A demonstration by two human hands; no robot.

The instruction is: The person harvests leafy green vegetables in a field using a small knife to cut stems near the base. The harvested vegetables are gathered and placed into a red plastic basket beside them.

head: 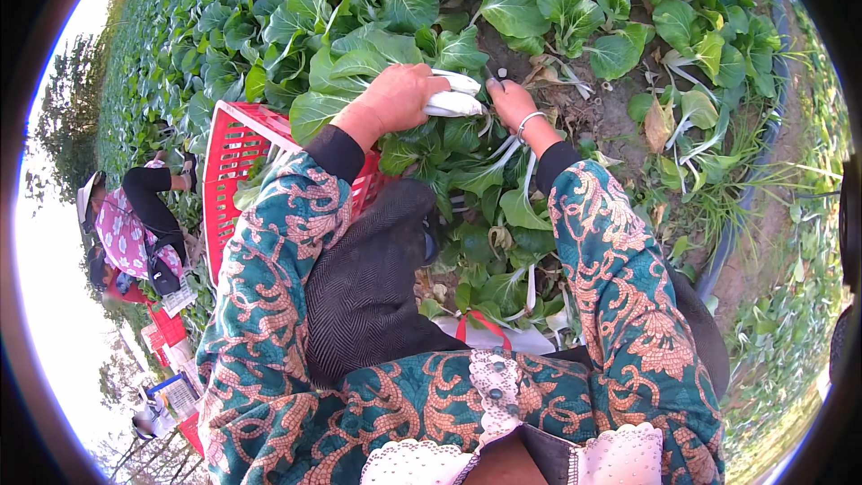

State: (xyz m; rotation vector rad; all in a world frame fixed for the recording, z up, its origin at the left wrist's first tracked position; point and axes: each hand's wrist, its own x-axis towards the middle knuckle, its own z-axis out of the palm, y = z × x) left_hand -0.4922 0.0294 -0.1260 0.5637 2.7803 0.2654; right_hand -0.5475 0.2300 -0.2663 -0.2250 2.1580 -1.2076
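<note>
My left hand (pixel 404 98) is closed around the white stalks of leafy bok choy (pixel 456 94). The green leaves spread to the left, behind my wrist. Just right of the stalk ends is my right hand (pixel 513 106), its fingers curled and a bangle on the wrist. A thin dark tip shows by its thumb, perhaps a blade; what the fingers hold is hidden. Cut bok choy plants (pixel 502 165) lie on the ground below my hands. A red plastic crate (pixel 225 175) with some leaves inside stands to the left, partly covered by my left sleeve.
Dense growing bok choy (pixel 404 7) fills the ground ahead. A dark hose (pixel 747 195) runs along the right edge of the bed. Dry leaves (pixel 658 122) lie on the soil. Farther left, a person (pixel 135 229) crouches near more red crates (pixel 167 327).
</note>
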